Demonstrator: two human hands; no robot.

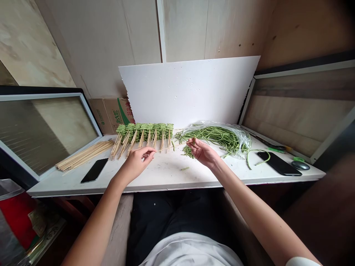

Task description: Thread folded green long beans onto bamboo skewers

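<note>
My left hand (138,161) pinches the near end of a thin bamboo skewer (172,146) and holds it level above the white table (166,177). My right hand (202,152) is closed on a short piece of green long bean (193,140) at the skewer's far tip. Just behind lies a row of finished skewers (144,133) with coiled green beans. A heap of loose long beans (219,136) rests on a clear plastic bag (241,135) to the right. A few cut bean pieces (188,152) lie near my right hand.
A bundle of bare bamboo skewers (83,155) lies at the left beside a black phone (94,170). Another black phone (279,163), a dark round object (300,165) and green-handled scissors (276,149) sit at the right. A white board (188,88) and a cardboard box (111,114) stand behind.
</note>
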